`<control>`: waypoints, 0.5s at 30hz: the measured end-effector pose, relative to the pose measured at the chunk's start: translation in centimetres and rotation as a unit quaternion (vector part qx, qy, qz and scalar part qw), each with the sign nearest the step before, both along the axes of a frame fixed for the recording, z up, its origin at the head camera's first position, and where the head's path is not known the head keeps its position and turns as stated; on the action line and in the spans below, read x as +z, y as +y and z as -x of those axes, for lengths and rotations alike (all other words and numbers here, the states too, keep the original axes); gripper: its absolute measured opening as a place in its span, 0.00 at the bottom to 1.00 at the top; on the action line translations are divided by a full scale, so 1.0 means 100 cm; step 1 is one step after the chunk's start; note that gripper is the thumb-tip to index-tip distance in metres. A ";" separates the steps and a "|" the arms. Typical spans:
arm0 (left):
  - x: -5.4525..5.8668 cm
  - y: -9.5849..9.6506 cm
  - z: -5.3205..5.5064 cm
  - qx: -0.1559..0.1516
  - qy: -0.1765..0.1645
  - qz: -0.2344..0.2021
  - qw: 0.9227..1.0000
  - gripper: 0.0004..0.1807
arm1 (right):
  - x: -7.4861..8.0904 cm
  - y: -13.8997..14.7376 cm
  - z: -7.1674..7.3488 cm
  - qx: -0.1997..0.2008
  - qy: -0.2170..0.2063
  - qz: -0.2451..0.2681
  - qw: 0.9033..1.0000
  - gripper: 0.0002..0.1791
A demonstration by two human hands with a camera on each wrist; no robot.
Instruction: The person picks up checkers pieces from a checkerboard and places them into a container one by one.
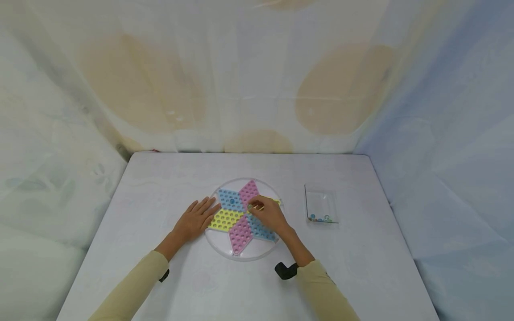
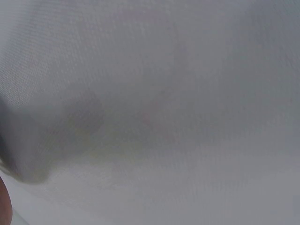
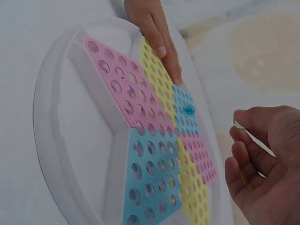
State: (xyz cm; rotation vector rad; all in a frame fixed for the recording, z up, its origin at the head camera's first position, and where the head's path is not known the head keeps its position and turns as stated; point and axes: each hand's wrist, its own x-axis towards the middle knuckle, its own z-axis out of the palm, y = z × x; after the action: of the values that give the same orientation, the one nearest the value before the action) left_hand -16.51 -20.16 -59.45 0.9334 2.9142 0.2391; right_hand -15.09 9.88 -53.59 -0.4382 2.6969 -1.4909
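Observation:
A round Chinese checkers board (image 1: 241,257) with a pink, yellow and blue holed star lies on the table. My right hand (image 1: 270,215) is over the star and pinches a small clear marble (image 3: 238,124) between thumb and index finger; its other fingers are curled loosely. With fingers spread and straight, my left hand (image 1: 195,220) rests at the board's left edge, its fingertips on the rim and yellow section. One blue marble (image 3: 189,110) sits in the far-left blue section. The left wrist view holds mostly blurred white cloth.
Right of the board stands a clear square box (image 1: 322,203) with several blue and greenish marbles (image 1: 320,218) along its near side. White cloth covers the table (image 1: 225,294). Curtains (image 1: 249,89) hang behind and on both sides.

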 end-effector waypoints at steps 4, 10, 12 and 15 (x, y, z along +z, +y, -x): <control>-0.004 -0.001 0.000 -0.003 0.008 -0.007 1.000 0.29 | 0.002 0.009 0.002 -0.013 0.002 0.002 1.000 0.10; -0.005 0.000 0.000 -0.002 0.011 -0.003 1.000 0.29 | 0.008 0.022 0.003 -0.030 -0.005 0.010 0.999 0.11; -0.003 0.000 -0.001 -0.002 0.010 0.000 1.000 0.29 | 0.009 0.027 0.004 -0.032 -0.005 0.012 0.999 0.11; -0.002 0.000 -0.001 -0.003 0.014 0.003 1.000 0.29 | 0.009 0.035 0.005 -0.035 -0.004 0.010 0.999 0.11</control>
State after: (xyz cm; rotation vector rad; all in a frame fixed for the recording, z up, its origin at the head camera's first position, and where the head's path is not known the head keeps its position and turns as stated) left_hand -16.45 -20.12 -59.64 0.9523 2.9362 0.2184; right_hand -15.60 13.34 -52.68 -0.3406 2.7206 -1.5348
